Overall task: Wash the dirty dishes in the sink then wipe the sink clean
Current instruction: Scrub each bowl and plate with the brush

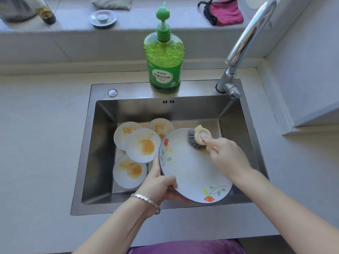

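**Me:** Pale worktop (36, 143) all round me, with a steel sink (82, 162) set into it and a raised ledge (73, 28) along the far side.

**You:** What stands back there?

**Me:** On the ledge, from left to right, there's a dark bottle (46, 13), a metal drain stopper (102, 18) with a grey cloth (111, 2) behind it, and a red cloth (225, 11). On the far rim of the sink stands a green soap bottle (164, 66) with a pump top. The tap (247, 39) rises at the far right corner.

**You:** And the dishes?

**Me:** Four small plates (143, 145) lie overlapping on the left side of the sink floor, each smeared with orange. I'm holding the large plate (192, 165), the one with painted flowers, tilted over the right and near part of the sink, its face up towards me.

**You:** How are you holding it?

**Me:** My left fingers (176, 197) are curled under its near left rim, with the thumb lying on top. There's a silver bracelet (146, 200) on that wrist.

**You:** And the other side?

**Me:** My right fingers (212, 143) are closed round the brush (199, 137), forefinger stretched along its cream top. The grey bristles press on the far part of the plate's face.
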